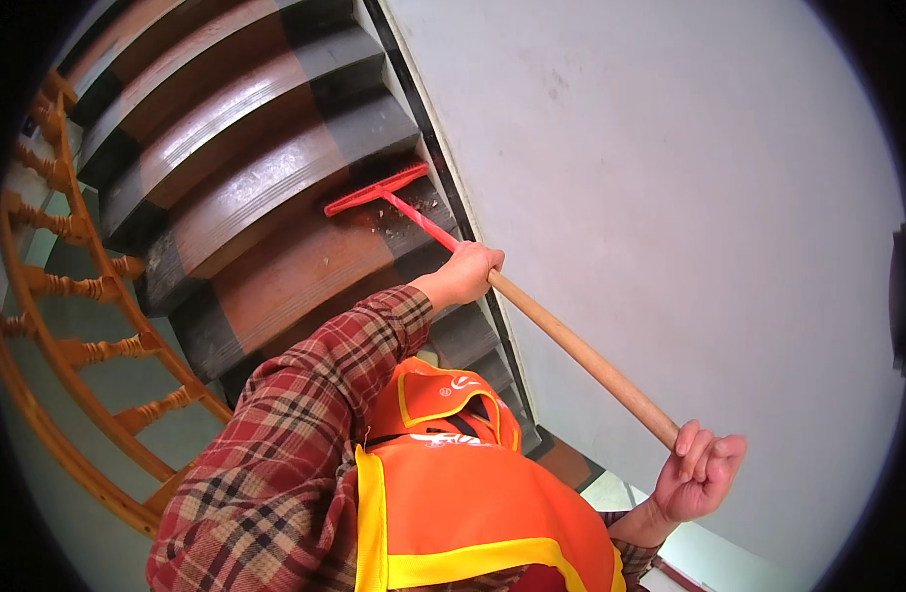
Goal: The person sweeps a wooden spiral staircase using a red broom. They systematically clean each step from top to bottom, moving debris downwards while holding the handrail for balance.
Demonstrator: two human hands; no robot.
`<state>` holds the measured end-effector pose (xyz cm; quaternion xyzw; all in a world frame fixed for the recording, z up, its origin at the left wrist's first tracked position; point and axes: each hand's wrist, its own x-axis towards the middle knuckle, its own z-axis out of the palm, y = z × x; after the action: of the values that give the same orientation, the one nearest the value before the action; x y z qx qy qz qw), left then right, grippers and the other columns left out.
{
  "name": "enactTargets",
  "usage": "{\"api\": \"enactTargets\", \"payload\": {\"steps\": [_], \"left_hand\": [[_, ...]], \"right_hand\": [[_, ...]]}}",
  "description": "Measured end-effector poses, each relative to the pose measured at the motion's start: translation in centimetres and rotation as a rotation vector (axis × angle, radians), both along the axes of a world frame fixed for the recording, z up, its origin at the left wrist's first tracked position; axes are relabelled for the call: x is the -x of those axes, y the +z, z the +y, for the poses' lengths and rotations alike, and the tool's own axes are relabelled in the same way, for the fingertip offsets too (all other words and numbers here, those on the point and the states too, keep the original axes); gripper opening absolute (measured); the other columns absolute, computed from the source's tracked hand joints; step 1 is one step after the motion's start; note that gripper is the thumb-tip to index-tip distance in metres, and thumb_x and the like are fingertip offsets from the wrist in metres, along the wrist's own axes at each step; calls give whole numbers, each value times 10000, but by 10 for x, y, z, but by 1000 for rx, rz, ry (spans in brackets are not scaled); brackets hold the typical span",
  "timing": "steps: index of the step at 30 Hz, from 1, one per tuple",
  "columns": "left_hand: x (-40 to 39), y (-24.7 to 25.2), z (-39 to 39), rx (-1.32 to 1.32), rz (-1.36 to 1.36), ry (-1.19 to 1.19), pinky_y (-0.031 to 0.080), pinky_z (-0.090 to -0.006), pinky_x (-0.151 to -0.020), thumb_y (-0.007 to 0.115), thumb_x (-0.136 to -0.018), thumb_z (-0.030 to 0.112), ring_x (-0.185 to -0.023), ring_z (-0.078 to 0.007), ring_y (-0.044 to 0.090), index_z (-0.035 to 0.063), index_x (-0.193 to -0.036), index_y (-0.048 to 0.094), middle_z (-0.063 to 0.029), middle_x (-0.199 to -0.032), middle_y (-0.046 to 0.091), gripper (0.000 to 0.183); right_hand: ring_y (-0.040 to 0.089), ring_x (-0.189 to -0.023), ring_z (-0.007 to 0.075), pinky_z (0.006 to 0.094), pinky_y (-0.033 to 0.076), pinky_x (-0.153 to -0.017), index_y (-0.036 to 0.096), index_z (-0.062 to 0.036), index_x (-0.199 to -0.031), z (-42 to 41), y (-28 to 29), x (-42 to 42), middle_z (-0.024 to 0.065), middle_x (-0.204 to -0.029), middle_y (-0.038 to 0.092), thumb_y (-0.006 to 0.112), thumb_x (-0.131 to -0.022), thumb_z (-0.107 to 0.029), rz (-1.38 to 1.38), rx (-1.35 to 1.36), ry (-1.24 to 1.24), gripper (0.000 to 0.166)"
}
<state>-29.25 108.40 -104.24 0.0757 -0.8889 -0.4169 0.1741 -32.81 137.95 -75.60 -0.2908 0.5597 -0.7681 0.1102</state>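
Observation:
My left hand (468, 270) is wrapped around a push broom low on its shaft, where the wooden handle (586, 355) meets a red sleeve. At the upper end of the handle, my right hand (697, 470) curls its fingers around the tip. The red broom head (377, 189) lies across a stair tread (305, 277), one end close to the wall. Bits of debris (397, 222) are scattered on the dark strip of tread beside it. The bristles are mostly hidden behind the head.
A curved wooden railing (101, 251) with turned balusters borders the stairs at left. The white wall (645, 185) rises at right, with a black skirting strip (453, 185). More steps (238, 96) climb beyond the broom. My orange vest (482, 503) covers some lower steps.

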Motion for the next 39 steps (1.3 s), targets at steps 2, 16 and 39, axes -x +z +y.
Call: {"api": "enactTargets", "payload": {"steps": [2, 16, 39], "left_hand": [[-8, -1, 16, -23, -56, -36, 414, -458, -579, 591, -619, 7, -686, -373, 561, 75, -688, 537, -144, -640, 563, 111], [-42, 77, 141, -161, -279, -457, 377, -441, -720, 545, -694, 2, -838, -361, 552, 52, -815, 539, -157, -751, 570, 132], [-33, 61, 132, -174, -225, -489, 418, -450, -670, 548, -678, -4, -764, -361, 578, 61, -821, 556, -152, -722, 588, 157]], "right_hand": [[290, -417, 83, 288, 378, -578, 443, -55, -814, 18, 6, -13, -47, -472, 284, 380, -814, -33, 15, -36, 6, 67], [378, -474, 91, 260, 399, -563, 497, -47, -813, 111, 89, -63, -19, -555, 388, 471, -868, -117, 173, 88, -31, 92], [299, -440, 70, 216, 353, -529, 479, -24, -900, 118, 86, -63, -42, -500, 285, 411, -860, -41, 159, 60, -109, 80]]}}
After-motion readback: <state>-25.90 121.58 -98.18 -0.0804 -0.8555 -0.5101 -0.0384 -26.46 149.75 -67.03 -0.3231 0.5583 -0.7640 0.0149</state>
